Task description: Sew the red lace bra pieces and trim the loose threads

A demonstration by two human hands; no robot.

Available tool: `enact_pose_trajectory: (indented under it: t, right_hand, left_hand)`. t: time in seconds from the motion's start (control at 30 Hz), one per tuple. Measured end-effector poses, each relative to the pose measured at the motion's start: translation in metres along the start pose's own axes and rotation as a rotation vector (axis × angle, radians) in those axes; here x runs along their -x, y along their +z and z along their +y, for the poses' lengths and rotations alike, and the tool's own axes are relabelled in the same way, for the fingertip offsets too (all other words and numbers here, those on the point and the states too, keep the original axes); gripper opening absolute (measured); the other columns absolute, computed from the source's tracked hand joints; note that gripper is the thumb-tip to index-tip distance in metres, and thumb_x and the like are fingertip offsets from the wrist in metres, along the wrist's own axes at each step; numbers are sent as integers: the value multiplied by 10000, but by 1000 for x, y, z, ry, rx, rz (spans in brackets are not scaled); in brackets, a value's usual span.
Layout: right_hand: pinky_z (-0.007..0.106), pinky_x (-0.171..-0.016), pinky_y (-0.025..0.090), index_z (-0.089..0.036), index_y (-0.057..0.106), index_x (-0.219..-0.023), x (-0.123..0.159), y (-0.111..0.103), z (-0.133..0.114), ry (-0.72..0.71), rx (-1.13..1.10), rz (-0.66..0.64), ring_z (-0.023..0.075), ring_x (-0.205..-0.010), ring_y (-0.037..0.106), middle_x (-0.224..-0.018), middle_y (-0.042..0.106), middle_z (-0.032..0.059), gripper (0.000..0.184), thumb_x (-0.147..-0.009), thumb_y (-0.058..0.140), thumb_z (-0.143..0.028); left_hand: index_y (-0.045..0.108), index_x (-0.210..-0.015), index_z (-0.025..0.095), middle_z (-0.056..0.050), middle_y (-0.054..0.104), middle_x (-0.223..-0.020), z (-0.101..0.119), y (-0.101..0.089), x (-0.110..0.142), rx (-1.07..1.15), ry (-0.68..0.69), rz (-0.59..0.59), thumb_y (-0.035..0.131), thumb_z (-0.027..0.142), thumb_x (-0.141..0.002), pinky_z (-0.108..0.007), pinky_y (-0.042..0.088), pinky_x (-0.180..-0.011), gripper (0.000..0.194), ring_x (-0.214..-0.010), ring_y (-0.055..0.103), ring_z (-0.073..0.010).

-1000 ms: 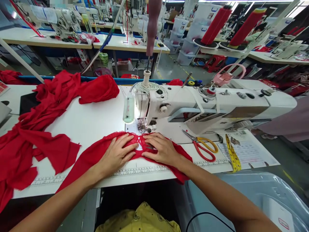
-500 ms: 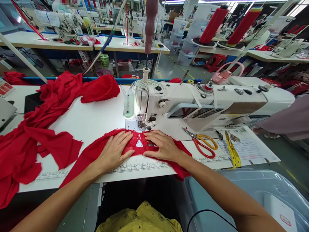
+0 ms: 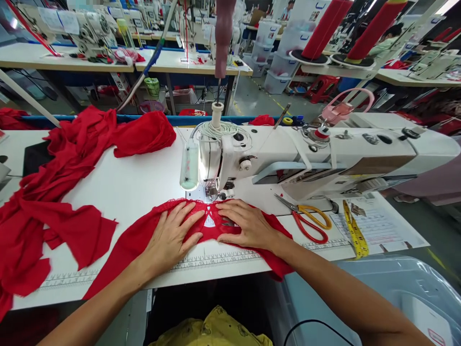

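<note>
Red lace garment [image 3: 209,234] lies pressed flat under both loosely spread hands [image 3: 210,231]

From here I see red lace-edged cloth [image 3: 208,233] at seven o'clock, a white sewing machine [image 3: 277,150] at three, red-and-yellow-handled scissors [image 3: 296,208] at four, a dark-patterned yellow shirt [image 3: 216,329] at six.

Grey floor [image 3: 248,103] with yellow lines, stacked clear bins [image 3: 283,67] (lidded), pale worktables [image 3: 82,65] behind
</note>
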State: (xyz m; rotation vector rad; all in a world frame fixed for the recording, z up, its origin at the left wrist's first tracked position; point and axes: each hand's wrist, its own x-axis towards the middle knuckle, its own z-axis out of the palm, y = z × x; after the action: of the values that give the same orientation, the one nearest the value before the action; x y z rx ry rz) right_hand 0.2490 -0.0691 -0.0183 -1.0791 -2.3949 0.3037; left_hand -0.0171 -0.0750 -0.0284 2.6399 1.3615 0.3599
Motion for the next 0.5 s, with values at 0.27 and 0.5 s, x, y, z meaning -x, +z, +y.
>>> enact_pose_trajectory:
  t: [0.27,0.5]
  right_hand:
    - [457,-964,562,-212,649,-1146,1,1,3,-4,-6,-3,279,-1223,570,-1290,665,94,490,-802,746,-547]
    - [449,-953,568,-200,656,-1130,0,0,2,-2,-9,2,283,-1204,584,-1288,670,93,488,-803,746,-550]
  left_hand:
    - [592,-1338,331,-90,444,-1531,2,-2,-2,-5,40,19,467,407,-994,-599,414,-1034,374,-1401,382,-358]
    - [482,-1431,314,-83,427,-1548,0,-4,-1,51,8,-34,427,443,-1006,-639,382,-1063,448,-1423,361,-343]
